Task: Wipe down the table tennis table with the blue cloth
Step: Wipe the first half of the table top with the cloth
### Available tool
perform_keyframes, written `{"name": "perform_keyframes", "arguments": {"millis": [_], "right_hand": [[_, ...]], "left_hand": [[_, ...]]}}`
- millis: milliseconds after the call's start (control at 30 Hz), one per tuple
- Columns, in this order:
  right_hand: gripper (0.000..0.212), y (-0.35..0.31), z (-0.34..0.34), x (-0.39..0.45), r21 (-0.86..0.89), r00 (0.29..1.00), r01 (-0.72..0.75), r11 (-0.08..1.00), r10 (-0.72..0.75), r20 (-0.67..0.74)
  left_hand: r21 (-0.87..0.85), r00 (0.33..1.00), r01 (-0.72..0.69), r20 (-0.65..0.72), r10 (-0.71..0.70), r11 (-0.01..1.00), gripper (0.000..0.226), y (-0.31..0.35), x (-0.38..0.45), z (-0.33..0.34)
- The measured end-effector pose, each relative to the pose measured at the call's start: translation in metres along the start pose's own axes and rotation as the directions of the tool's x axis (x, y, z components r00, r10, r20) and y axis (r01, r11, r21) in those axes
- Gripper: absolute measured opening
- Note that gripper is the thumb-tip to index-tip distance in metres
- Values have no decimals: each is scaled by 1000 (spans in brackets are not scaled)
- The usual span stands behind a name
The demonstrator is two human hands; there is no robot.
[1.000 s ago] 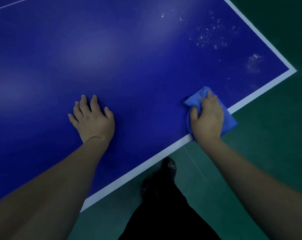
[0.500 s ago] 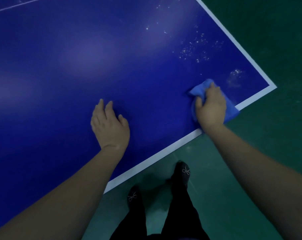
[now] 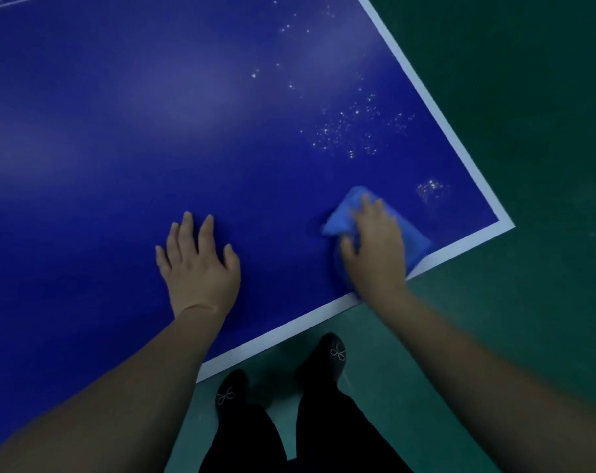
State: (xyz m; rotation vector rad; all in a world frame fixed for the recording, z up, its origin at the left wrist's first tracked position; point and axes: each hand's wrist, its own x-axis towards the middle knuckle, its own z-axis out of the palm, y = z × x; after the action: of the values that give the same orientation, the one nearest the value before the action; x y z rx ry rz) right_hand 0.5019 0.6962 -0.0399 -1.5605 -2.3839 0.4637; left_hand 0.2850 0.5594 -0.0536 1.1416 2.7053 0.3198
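Observation:
The dark blue table tennis table (image 3: 153, 131) with a white border fills the upper left; its near right corner lies at the right. My right hand (image 3: 375, 247) presses the blue cloth (image 3: 344, 213) flat on the table close to that corner; the cloth sticks out beyond the fingers and to the right of the hand. My left hand (image 3: 197, 264) rests flat on the table with fingers spread, a hand's width left of the cloth. White specks (image 3: 351, 131) and a small speckled patch (image 3: 431, 189) lie on the surface beyond the cloth.
Green floor (image 3: 528, 302) surrounds the table on the right and below. My two dark shoes (image 3: 330, 356) and dark trouser legs stand just under the near table edge. A thin white line crosses the table at the top left.
My right hand and the cloth have slid a little left, away from the corner, and are blurred. My left hand has spread flat. My view and feet have shifted along the table.

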Motion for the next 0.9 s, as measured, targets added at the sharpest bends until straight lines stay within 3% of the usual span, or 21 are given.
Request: {"name": "perform_keyframes", "arguments": {"millis": [67, 133, 233, 300, 367, 433, 500, 567, 633, 700, 800, 833, 900], "right_hand": [[47, -10, 8, -10, 47, 958, 252, 967, -256, 131], [47, 8, 1, 8, 46, 922, 349, 936, -352, 162], [45, 56, -24, 46, 10, 993, 90, 996, -91, 79], [31, 75, -36, 57, -2, 996, -92, 996, 92, 2], [29, 63, -31, 48, -21, 992, -123, 992, 122, -25], [43, 39, -17, 24, 12, 996, 37, 999, -38, 82], [50, 28, -11, 4, 69, 935, 273, 959, -282, 215], [51, 43, -19, 15, 77, 894, 370, 926, -377, 243], [50, 70, -31, 42, 44, 955, 238, 970, -242, 171], [44, 96, -45, 68, 24, 999, -11, 1000, 10, 43], [36, 96, -42, 68, 7, 950, -291, 957, 290, -118], [39, 85, -34, 59, -15, 948, -298, 955, 293, -125], [48, 62, -19, 38, -26, 994, -105, 994, 105, -27]], "left_hand": [[-3, 1000, 8, -2, -8, 1000, 61, 1, -1, -2], [2, 1000, 11, -4, -11, 1000, 60, 1, -1, -3], [11, 1000, 18, -6, -18, 1000, 56, 2, -1, -4], [23, 1000, 26, -7, -26, 999, 55, 3, -1, -4], [27, 1000, 30, -8, -30, 999, 54, 4, -1, -5], [24, 999, 38, -5, -38, 999, 54, 4, -1, -6], [25, 999, 43, -7, -43, 999, 54, 5, -1, -6], [27, 999, 43, -6, -43, 999, 54, 5, -1, -7], [32, 999, 46, -2, -46, 998, 54, 6, -1, -8], [33, 998, 56, -1, -56, 998, 54, 8, -1, -9], [31, 998, 59, 4, -59, 998, 54, 10, -1, -10], [30, 998, 59, 8, -60, 998, 54, 10, 0, -10], [26, 998, 57, 8, -57, 998, 54, 9, -1, -10]]}}
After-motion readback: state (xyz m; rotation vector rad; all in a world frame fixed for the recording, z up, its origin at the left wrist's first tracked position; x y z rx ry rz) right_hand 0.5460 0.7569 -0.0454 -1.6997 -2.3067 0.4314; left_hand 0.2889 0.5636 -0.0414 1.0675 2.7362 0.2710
